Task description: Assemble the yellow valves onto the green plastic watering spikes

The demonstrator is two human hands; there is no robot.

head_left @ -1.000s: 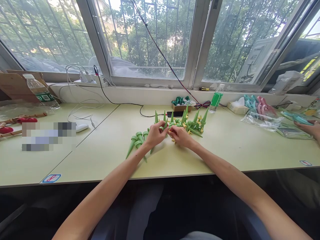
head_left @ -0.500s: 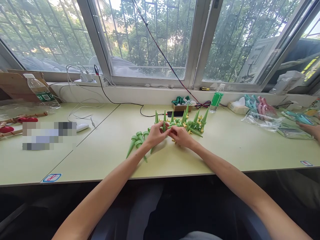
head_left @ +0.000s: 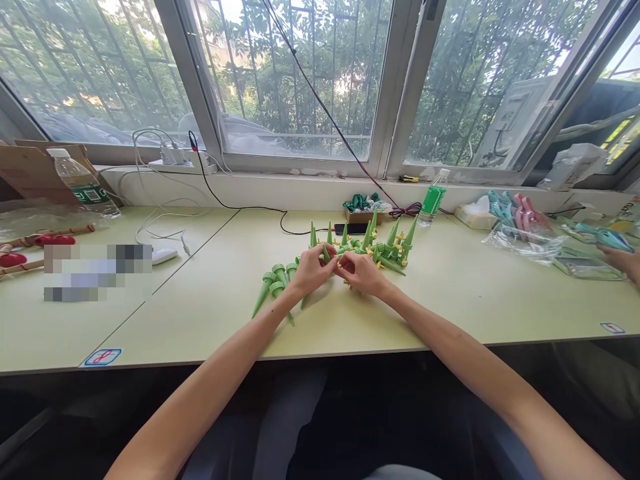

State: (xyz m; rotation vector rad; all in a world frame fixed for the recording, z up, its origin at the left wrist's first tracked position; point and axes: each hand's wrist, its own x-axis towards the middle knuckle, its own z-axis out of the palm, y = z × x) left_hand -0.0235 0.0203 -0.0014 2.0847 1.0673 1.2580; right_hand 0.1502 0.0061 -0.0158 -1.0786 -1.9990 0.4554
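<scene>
My left hand [head_left: 310, 269] and my right hand [head_left: 361, 273] meet over the middle of the pale green table [head_left: 450, 293]. The left fingers are closed round a green cone-shaped spike [head_left: 325, 254]. The right fingers pinch a small yellow piece [head_left: 341, 263] against that spike. Behind the hands stands a cluster of upright green spikes with yellow parts [head_left: 385, 244]. To the left of my left hand lie several green spikes [head_left: 273, 285] on their sides.
A green bottle [head_left: 433, 197] and a small cardboard box [head_left: 363, 213] stand near the window sill. Plastic bags with teal and pink items [head_left: 525, 230] lie at the right, where another person's hand [head_left: 625, 259] rests. A water bottle [head_left: 83, 183], cables and a white mouse [head_left: 163, 253] are at the left.
My hands have stayed together at the same spot. The fingers have shifted slightly on the spike and the yellow piece. The other person's hand at the right edge moved a little.
</scene>
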